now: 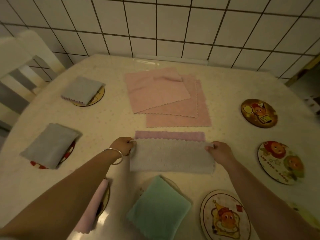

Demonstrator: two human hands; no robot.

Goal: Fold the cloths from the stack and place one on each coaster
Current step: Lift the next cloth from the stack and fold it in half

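A pink and pale cloth (170, 157) lies before me, its near half turned over the far half so a pink strip shows along the far edge. My left hand (122, 146) pinches its upper left corner and my right hand (220, 152) pinches its upper right corner. Behind it lies the stack of pink cloths (162, 96), fanned out. Folded cloths cover coasters: grey ones at far left (81, 90) and mid left (50, 145), a pink one (93, 203) under my left forearm, a green one (159, 207) near me. Three bare coasters sit at right (259, 113), (280, 162), (225, 216).
The table (107, 118) has a pale speckled covering and meets a white tiled wall (173, 23) at the back. A white chair (20, 63) stands at the far left. A bracelet (115, 155) circles my left wrist.
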